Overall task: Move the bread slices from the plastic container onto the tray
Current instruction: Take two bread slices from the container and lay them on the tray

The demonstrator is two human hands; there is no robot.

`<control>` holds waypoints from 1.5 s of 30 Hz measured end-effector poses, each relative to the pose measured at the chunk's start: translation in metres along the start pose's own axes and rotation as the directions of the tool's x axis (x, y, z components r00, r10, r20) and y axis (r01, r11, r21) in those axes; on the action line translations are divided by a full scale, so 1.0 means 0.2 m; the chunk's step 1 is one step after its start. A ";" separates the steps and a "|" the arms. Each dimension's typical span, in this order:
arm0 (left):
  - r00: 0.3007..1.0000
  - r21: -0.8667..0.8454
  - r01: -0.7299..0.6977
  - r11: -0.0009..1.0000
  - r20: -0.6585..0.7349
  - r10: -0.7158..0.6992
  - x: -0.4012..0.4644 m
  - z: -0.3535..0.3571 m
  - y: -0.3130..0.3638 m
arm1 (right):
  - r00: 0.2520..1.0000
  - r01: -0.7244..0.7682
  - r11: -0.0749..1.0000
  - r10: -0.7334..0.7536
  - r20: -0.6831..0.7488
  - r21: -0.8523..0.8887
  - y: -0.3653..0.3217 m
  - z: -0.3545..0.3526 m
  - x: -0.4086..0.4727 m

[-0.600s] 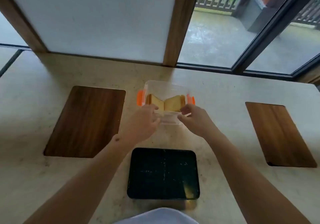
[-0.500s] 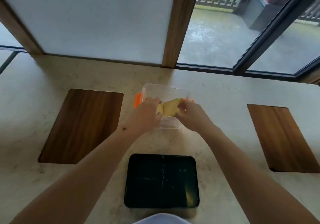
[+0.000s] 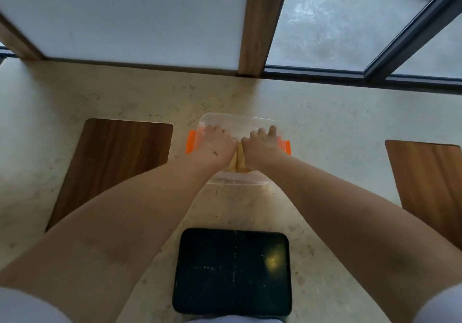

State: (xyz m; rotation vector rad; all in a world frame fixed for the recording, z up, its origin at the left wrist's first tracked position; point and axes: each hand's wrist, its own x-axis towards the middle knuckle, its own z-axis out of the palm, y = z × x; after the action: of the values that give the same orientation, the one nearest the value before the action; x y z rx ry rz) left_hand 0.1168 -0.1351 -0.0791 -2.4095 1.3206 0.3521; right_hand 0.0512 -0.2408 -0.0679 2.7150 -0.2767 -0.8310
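Bread slices (image 3: 239, 160): inside the plastic container (image 3: 235, 120), at 12 o'clock from the tray (image 3: 232, 270); only a sliver visible between both wrists.
Left hand (image 3: 215, 145): reaching into the container over the slices; grip hidden, cannot tell whether closed.
Right hand (image 3: 262, 144): same, grip hidden.
Tray: bare, near edge of the desk (image 3: 337, 127).
Risk: squeezing too hard may tear soft bread; lifting could drag the light container along.
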 end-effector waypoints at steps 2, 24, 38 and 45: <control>1.000 0.012 -0.004 1.000 0.007 0.004 0.01 -0.02 0.02 | 0.999 -0.016 0.999 0.018 -0.034 0.035 -0.01 0.00 0.01; 0.956 -0.695 0.130 0.707 -0.101 -0.276 -0.23 -0.29 0.02 | 0.968 -0.126 0.423 0.252 0.017 0.898 0.24 -0.18 -0.28; 0.718 -0.781 0.394 -0.485 0.591 -0.367 -1.50 0.56 0.32 | 0.948 -0.313 -0.459 -0.092 0.306 0.832 -0.22 0.66 -1.18; 0.725 -0.777 0.326 -0.538 0.571 -0.385 -1.65 0.64 0.37 | 0.936 -0.349 -0.228 -0.129 0.327 0.909 -0.48 0.71 -1.03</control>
State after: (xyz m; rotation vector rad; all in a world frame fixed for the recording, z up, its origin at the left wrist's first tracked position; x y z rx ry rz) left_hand -0.1267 0.1335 -0.0811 -3.7970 -0.9707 1.8034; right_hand -0.1882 -0.1280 -0.1066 3.6597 -2.2801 -1.3454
